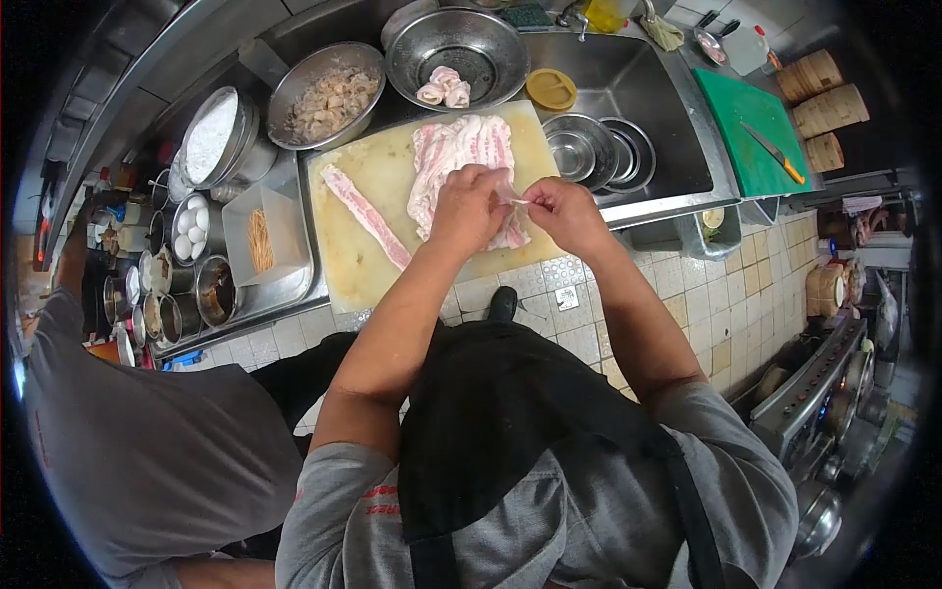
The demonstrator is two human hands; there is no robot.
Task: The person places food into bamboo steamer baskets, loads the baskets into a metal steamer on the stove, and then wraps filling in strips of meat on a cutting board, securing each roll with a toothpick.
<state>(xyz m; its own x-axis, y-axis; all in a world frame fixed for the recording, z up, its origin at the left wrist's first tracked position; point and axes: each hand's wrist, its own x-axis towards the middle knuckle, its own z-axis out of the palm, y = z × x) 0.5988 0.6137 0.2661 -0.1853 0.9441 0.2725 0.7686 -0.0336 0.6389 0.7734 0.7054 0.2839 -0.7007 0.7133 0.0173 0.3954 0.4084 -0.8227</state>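
A layered pile of pale pink pork belly slices (461,142) lies on the cream cutting board (373,157). My left hand (471,208) is over the pile's near part, its fingers bent and closed on the edge of a slice. My right hand (566,214) pinches a thin whitish end of meat between thumb and fingertips, just right of the pile. This end stretches between both hands; where it joins the pile is hidden by my left fingers. One separate pork belly strip (365,214) lies diagonally on the board's left side.
Behind the board stand a bowl of chopped meat (334,103) and a steel bowl (496,49) with rolled meat (444,88). Toothpicks (260,240) and eggs (191,231) sit left. A knife (770,152) lies on a green board (741,123). A co-worker (157,452) stands at left.
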